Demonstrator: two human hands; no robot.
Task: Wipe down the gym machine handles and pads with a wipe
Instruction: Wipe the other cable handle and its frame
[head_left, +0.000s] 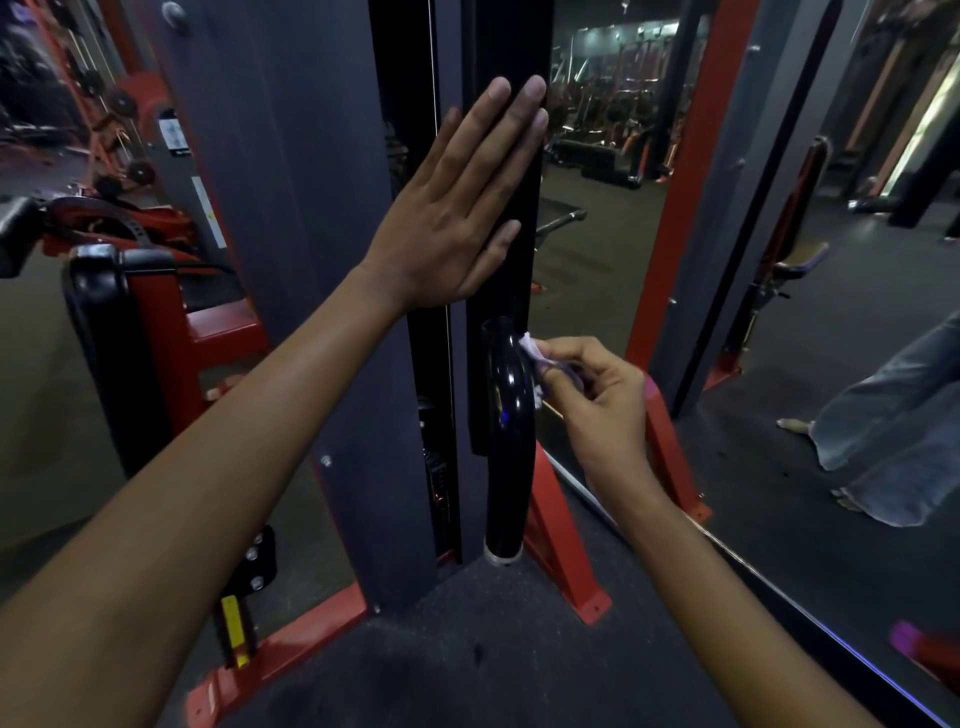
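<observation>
A glossy black curved handle (508, 447) hangs upright in front of the grey machine column (311, 208). My right hand (597, 395) pinches a small crumpled white wipe (535, 358) and holds it against the upper right side of the handle. Higher up, my left hand (457, 208) lies flat with straight fingers against the black upright panel (509, 291).
Red frame feet (566, 545) of the machine stand on the dark rubber floor. A black pad on a red machine (104, 338) stands at the left. A mirror at the right shows another person's jeans legs (893, 426) and a bench (795, 223).
</observation>
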